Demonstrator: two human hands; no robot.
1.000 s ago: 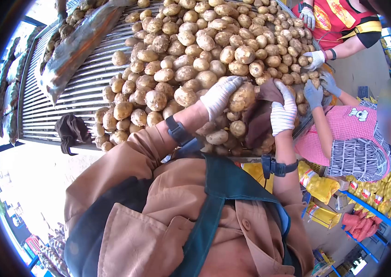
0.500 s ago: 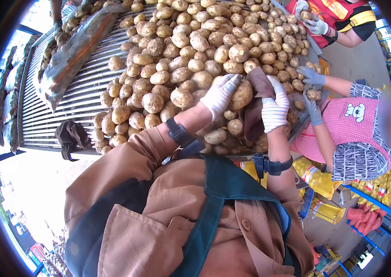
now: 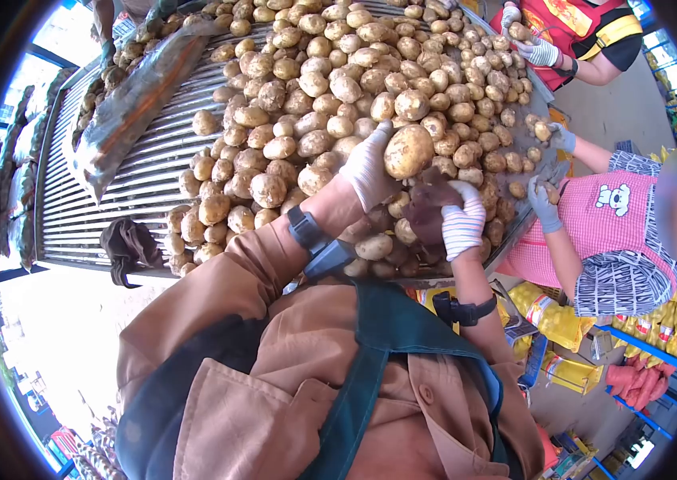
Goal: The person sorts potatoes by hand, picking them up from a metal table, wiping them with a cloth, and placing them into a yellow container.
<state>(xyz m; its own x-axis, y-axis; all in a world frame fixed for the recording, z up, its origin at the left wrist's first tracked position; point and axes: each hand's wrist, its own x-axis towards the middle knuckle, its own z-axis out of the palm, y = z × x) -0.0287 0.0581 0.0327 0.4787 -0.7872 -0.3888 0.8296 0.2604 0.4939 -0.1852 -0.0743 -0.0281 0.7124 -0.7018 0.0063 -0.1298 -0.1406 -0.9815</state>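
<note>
In a white knitted glove, my left hand [image 3: 369,166] holds a large tan potato [image 3: 409,151] between thumb and fingers, above the heap of potatoes [image 3: 314,88]. Close by on the right, my right hand [image 3: 464,220], in a striped white glove, grips a dark brown cloth [image 3: 428,210] that hangs beneath the potato. Cloth and potato look slightly apart. Several potatoes lie under both hands, partly covered by the cloth.
The slatted metal table [image 3: 154,136] carries a plastic-wrapped bundle [image 3: 142,104] and a dark cloth [image 3: 129,246] at its near edge. Two co-workers [image 3: 612,200] handle potatoes at the right. Yellow sacks [image 3: 550,316] and pink sacks [image 3: 638,384] are at the lower right.
The potato in my left hand now shows its broad face. My right hand and the brown cloth have moved down and left, away from the potato. A co-worker's upper hand has moved right.
</note>
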